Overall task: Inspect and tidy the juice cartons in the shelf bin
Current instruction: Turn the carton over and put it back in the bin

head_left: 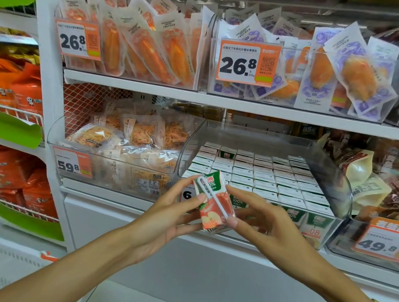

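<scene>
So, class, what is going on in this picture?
A person stands at a shop shelf and holds one small juice carton up in front of them with both hands. The left hand grips its left side, and the right hand pinches its right edge. A white straw is attached to the carton's face. Just behind, a clear shelf bin holds many more cartons packed upright in neat rows. The carton is out of the bin, seemingly being checked.

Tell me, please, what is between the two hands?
In the head view, one juice carton with a white straw on its face lies between them; the left hand and right hand hold its opposite sides.
</scene>
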